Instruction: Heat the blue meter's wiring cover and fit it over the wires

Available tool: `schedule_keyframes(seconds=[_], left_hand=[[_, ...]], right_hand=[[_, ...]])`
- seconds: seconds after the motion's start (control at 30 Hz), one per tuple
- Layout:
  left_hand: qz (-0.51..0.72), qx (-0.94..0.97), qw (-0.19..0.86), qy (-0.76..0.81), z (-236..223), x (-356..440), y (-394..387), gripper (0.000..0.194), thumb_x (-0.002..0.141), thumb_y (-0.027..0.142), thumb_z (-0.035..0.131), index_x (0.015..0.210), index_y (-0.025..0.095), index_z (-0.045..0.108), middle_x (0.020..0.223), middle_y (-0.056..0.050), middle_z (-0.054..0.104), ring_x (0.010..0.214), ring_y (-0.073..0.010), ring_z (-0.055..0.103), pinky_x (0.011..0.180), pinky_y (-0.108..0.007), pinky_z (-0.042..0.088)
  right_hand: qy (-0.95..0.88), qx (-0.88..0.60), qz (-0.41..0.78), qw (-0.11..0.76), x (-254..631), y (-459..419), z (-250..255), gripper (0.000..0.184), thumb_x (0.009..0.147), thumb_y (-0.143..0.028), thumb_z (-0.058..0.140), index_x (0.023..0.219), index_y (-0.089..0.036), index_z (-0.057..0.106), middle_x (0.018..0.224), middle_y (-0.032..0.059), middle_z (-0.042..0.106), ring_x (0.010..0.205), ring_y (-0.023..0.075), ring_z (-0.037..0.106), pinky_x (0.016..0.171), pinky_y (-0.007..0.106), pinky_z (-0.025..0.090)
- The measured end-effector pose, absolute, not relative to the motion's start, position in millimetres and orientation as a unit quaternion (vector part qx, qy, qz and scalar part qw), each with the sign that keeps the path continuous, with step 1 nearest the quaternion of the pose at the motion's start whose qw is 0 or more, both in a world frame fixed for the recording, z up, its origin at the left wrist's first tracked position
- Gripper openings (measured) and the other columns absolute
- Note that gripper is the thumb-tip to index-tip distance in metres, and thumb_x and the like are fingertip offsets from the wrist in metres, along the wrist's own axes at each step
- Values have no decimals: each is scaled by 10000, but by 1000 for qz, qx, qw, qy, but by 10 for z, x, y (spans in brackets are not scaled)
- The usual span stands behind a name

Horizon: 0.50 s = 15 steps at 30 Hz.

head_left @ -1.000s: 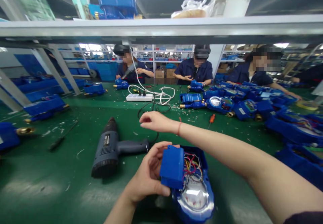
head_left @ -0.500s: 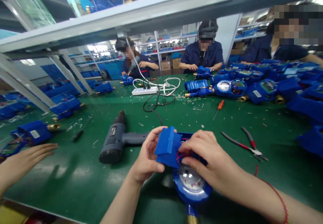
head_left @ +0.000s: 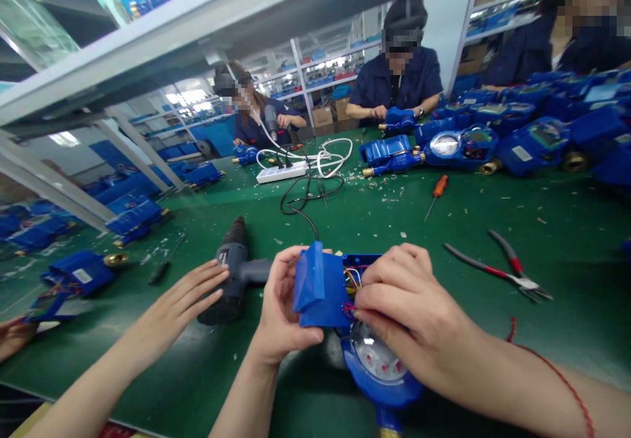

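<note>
A co-worker's hand [head_left: 194, 293], earlier at far left, now overlaps the heat gun [head_left: 231, 303]. At lower centre, the left hand [head_left: 280, 313] grips the box [head_left: 325, 290]; the right hand [head_left: 409, 300] pinches wires [head_left: 349, 308], partly covering the meter [head_left: 369, 359].

A white rectangular plastic power strip [head_left: 282, 173] sits among coiled white cable [head_left: 340, 164]. A thin orange-handled screwdriver [head_left: 440, 187] lies near grey-and-red-handled metal pliers [head_left: 526, 283].
</note>
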<state>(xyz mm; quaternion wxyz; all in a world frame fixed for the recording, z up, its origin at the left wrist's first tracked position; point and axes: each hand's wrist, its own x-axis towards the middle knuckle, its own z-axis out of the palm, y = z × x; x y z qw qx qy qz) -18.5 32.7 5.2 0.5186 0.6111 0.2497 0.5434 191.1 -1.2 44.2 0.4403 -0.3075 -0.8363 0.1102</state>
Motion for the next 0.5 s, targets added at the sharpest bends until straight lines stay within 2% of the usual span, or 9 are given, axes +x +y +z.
schedule_keyframes(seconds=[0.2, 0.33, 0.5], left_hand=[[561, 618, 487, 258, 66, -140, 304, 823, 544, 520, 891, 1226, 266, 507, 1233, -109, 656, 1131, -297, 641, 944, -383, 522], [569, 614, 481, 261, 56, -113, 297, 822, 523, 523, 900, 1207, 268, 523, 1198, -84, 674, 1088, -251, 660, 909, -312, 523], [596, 623, 424, 277, 86, -119, 300, 821, 516, 498, 910, 1205, 249, 537, 1180, -89, 658, 1064, -248, 658, 880, -309, 532]], right_hand=[[-853, -287, 51, 433, 1958, -61, 435, 165, 946, -46, 479, 952, -175, 583, 882, 31, 574, 836, 198, 452, 821, 427, 292], [-844, -292, 111, 436, 1982, -28, 405, 144, 970, -83, 488, 905, -180, 570, 888, 21, 555, 856, 193, 454, 830, 420, 300], [-823, -317, 199, 426, 1973, 5, 424, 118, 964, -111, 524, 895, -204, 542, 893, 1, 555, 867, 198, 462, 769, 386, 305]])
